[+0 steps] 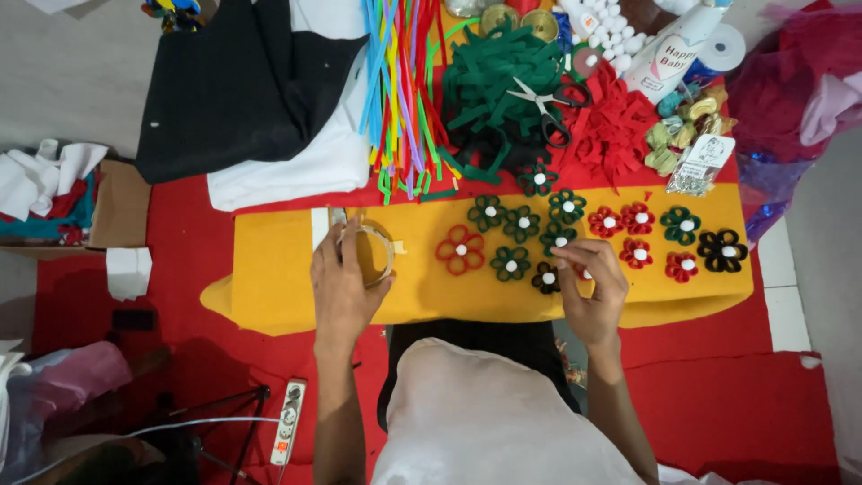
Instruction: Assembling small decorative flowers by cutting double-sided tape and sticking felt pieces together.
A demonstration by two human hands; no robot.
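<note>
Work surface: a yellow felt sheet [269, 287] is being used as the mat, laid over red cloth [718, 404]; its near edge is lying just in front of the person's lap.
Open room: bare yellow is being left at the near left corner and along the near edge; the far edge is being crowded by a pile of green strips [489, 94], scissors [546, 103], red strips [615, 130] and a bundle of coloured pipe cleaners [400, 90].
Left hand [346, 287]: fingers are being curled around a roll of clear tape [370, 253], gripping it; the roll is being held upright on the mat, thumb on its near side.
Right hand [588, 287]: fingertips are being pinched on a small dark flower [546, 278] among the row; whether it is being fully grasped cannot be told.
Flowers: felt flowers with white centres, including a red open one [461, 250], are being spread between the two hands and to the right, up to a black flower [722, 250] near the right edge.
Sides: a cardboard box [117, 207] is sitting well left; a power strip [287, 422] is lying on the red cloth.
</note>
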